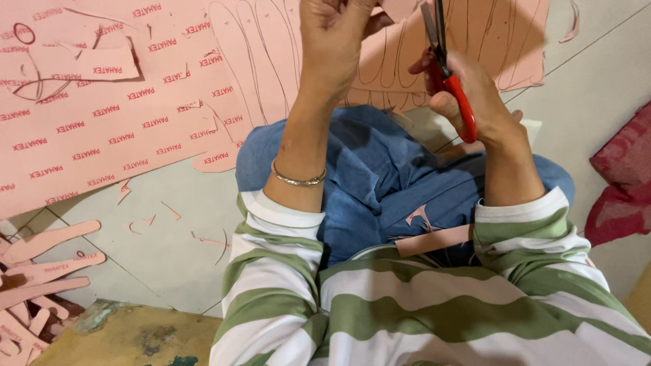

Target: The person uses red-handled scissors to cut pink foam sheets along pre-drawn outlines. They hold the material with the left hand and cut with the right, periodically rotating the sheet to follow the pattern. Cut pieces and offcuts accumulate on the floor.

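The person sits on a pale tiled floor (169, 251) with knees in blue jeans, both hands raised at the top edge of the view. The left hand (333, 41) has its fingers closed on a pink foam piece (400, 57) marked with drawn outlines; the fingertips run out of the frame, so the exact pinch cannot be told. The right hand (475, 91) has its fingers clamped around the red handles of a pair of scissors (444, 61). The scissors' long axis runs nearly upright in the view, handles toward the person, blades pointing away and slightly left, meeting the foam piece just right of the left hand; the blade tips are cut off by the top edge. Left of the scissors, a large pink foam sheet (102, 115) with red print covers the floor, its near edge ragged and lying just beside the left knee. Bare floor lies between that edge and the person's left sleeve, strewn with thin pink offcuts (210, 240). Far left of the scissors, at the frame's lower corner, lies a stack of cut sole-shaped pieces (47, 261). Right of the scissors, bare floor runs to a red cloth bundle (620, 183) at the frame edge. A pink scrap (430, 238) rests on the lap below the scissors.
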